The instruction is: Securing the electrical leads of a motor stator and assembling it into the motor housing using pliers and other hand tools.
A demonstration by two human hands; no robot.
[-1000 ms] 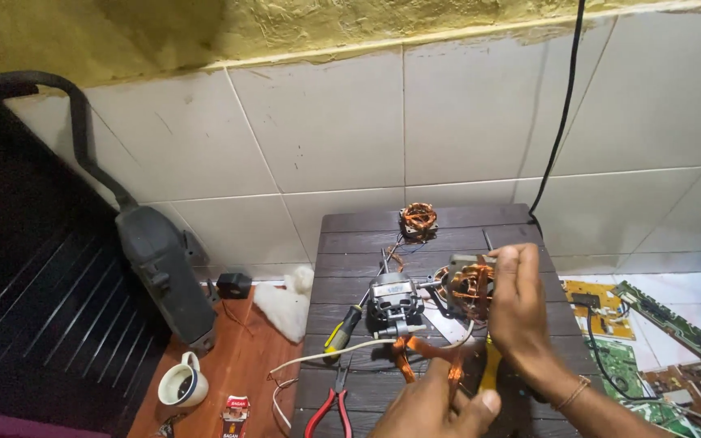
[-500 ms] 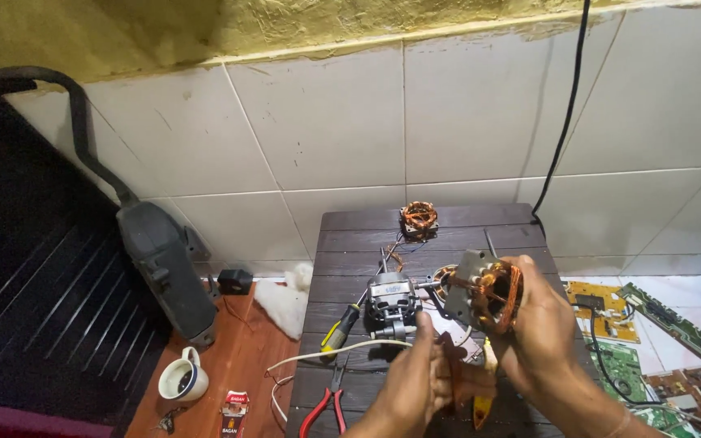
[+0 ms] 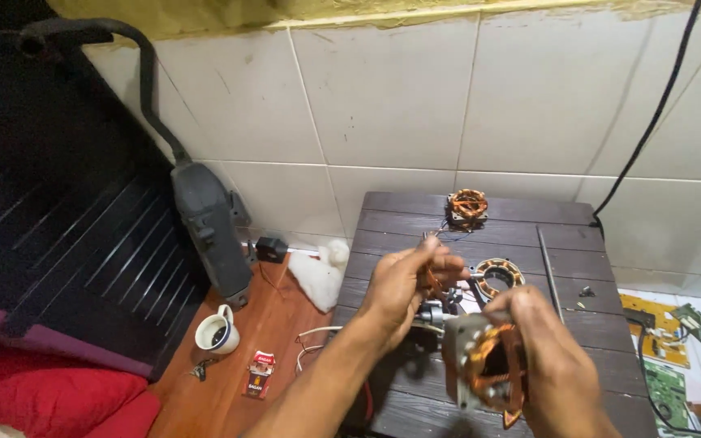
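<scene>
Motor stator upright in right hand.

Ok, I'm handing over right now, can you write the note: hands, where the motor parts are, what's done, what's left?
Right hand grips the copper-wound motor stator near the table's front edge.
Left hand pinches an orange-handled tool at the wires beside it.
On the dark slatted table: a second coil at the back, a ring-shaped winding mid-table, a thin rod to the right.
Done: motor is apart in pieces.
Left: the wire work on the held stator; its state is hidden by the hands.
</scene>
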